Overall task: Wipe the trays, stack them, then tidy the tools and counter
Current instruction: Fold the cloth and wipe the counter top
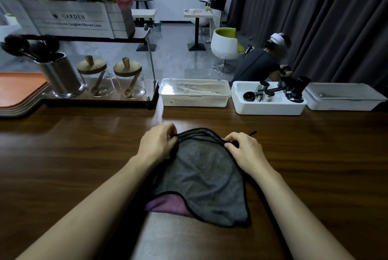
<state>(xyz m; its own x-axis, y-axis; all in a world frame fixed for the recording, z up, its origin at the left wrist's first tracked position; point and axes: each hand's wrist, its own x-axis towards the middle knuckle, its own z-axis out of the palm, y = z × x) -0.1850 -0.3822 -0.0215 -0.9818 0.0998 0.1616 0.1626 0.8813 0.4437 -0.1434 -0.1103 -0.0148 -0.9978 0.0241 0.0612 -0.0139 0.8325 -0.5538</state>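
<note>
A grey cloth (201,175) with black trim lies folded on the dark wooden counter (63,154), and a purple layer shows at its near left corner. My left hand (157,144) pinches the cloth's far left edge. My right hand (243,150) pinches the far right edge. A stack of orange trays (19,91) sits at the far left of the counter. A white tub (270,100) at the back right holds black and steel coffee tools.
A low shelf holds a steel utensil cup (60,74) and two glass jars (94,79) with wooden lids. Lidded white boxes (195,93) line the back edge. A flower crate stands above. Two people and a chair are beyond the counter.
</note>
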